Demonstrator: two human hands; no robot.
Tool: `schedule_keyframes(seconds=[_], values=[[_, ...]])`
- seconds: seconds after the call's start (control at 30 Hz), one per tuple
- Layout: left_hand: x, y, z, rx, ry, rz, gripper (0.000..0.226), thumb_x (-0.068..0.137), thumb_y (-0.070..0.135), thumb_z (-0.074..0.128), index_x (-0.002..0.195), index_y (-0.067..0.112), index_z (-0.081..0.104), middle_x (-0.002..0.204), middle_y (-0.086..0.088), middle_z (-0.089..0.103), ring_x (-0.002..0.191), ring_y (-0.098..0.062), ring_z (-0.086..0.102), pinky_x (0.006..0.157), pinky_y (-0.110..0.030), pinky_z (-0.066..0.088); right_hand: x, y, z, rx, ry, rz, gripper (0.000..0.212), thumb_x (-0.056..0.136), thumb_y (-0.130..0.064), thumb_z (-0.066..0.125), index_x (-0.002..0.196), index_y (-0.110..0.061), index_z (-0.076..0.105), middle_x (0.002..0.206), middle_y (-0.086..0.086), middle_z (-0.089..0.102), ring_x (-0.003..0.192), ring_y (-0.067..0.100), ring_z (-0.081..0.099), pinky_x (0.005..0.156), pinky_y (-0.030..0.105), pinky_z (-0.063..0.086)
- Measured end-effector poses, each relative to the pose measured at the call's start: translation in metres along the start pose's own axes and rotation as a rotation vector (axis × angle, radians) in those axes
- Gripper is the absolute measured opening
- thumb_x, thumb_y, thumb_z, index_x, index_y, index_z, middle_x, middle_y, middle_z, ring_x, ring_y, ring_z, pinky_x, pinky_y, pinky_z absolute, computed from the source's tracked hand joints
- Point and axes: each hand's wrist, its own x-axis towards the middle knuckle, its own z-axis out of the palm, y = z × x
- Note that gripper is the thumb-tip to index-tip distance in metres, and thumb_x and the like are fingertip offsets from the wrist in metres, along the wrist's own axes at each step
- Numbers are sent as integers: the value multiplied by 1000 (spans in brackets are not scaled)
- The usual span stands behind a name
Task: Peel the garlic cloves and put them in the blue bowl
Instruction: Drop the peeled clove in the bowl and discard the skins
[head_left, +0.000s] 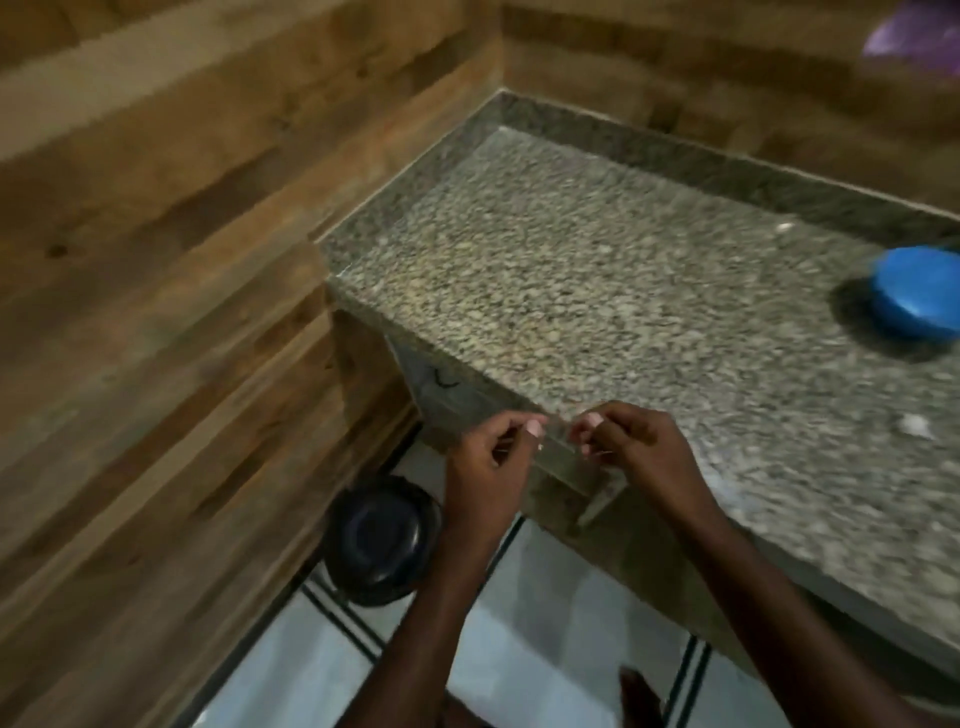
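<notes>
The view is blurred. Both hands hover at the front edge of the granite counter (597, 270), a short gap between them. My left hand (488, 462) has its fingers curled with the thumb against the fingertips; whether anything is pinched there I cannot tell. My right hand (639, 447) pinches a small pale piece at its fingertips, seemingly a garlic clove (586, 446). The blue bowl (917, 293) stands on the counter at the far right, well away from both hands. A small white scrap (914, 426), clove or peel, lies on the counter below the bowl.
A black round bin (379, 540) stands on the tiled floor (545, 623) under the counter's left end, below my left hand. Wood-look walls close in the counter at left and back. A purple object (914, 26) shows at the top right.
</notes>
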Motion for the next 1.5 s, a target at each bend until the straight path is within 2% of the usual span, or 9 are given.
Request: schedule_keyframes(seconds=[0.2,0.37,0.53,0.63,0.8,0.97,1.07,1.27,1.5], values=[[-25,37,163,-7,-189,53,18,93,36,60,97,29,76,95,8,76,90,-14,72,80,-48,60,-32,25,-166,75,219,8,20,99,-10,58,89,-6,75,80,13,75,74,29,70,72,41,56],[-40,50,297,-47,-292,18,13,98,21,63,99,21,76,93,4,76,85,-17,73,72,-34,59,-47,67,-292,-40,340,2,20,95,-27,61,84,-17,75,77,2,75,72,21,71,73,46,60],[-34,49,392,-7,-412,-17,14,98,20,64,104,23,76,96,5,76,87,-16,72,80,-42,61,-52,109,-377,-111,442,77,21,97,-22,61,81,-23,74,75,-2,74,70,15,70,74,48,60],[-24,44,431,100,-436,33,15,95,20,67,108,23,74,102,10,74,93,-7,69,82,-33,58,-45,134,-408,-153,482,111,19,90,-35,59,78,-28,73,72,-5,73,67,14,70,69,47,60],[21,18,468,464,-453,300,41,90,24,64,127,7,64,123,-11,64,115,-25,59,98,-27,46,-17,168,-440,-378,587,180,9,90,-26,66,94,-26,74,78,-9,71,73,11,68,69,27,51],[75,-12,481,876,-506,440,58,93,36,36,139,7,56,141,-22,54,131,-38,50,107,-49,43,33,186,-463,-596,634,237,29,89,-26,65,117,-20,69,102,7,73,95,29,69,81,35,53],[90,-20,479,1026,-589,470,47,99,26,46,145,15,52,152,-17,45,140,-35,40,108,-47,35,56,187,-468,-698,591,230,30,88,-32,66,115,-18,64,102,9,68,94,32,66,77,38,53],[102,-24,477,998,-601,507,45,91,19,57,136,19,60,142,-15,54,126,-36,50,98,-48,43,83,188,-473,-779,578,159,6,88,-21,59,89,-15,56,85,8,61,79,32,61,63,35,43],[107,-26,475,930,-601,482,47,87,27,55,133,24,63,138,-9,57,124,-33,50,96,-46,44,147,126,-467,-495,738,63,2,85,-18,70,87,-19,70,78,-2,71,70,14,63,63,25,42]])
